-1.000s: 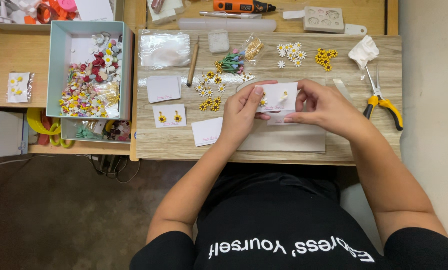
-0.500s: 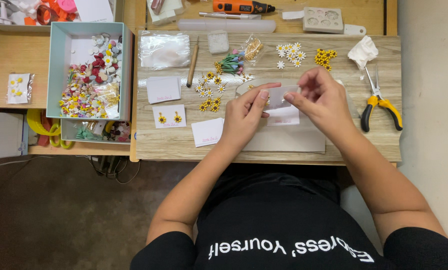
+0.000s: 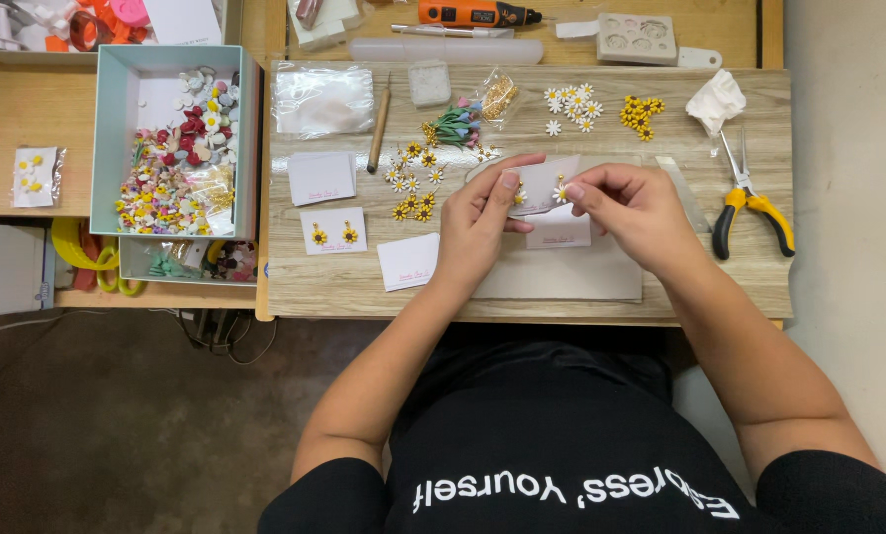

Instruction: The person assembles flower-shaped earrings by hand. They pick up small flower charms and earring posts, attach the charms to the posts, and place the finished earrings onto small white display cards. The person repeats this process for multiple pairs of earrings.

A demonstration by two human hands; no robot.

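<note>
Pinching a small white card between left hand and right hand.

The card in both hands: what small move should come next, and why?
Probably the right hand should press the daisy it pinches home on the card, while the left hand keeps the card steady. One daisy already sits at the card's left side, and the finished card on the table carries a matched pair, so this one looks half done.

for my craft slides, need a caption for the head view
Both hands, left hand and right hand, hold a small card with daisy earrings over a wooden table.
</note>
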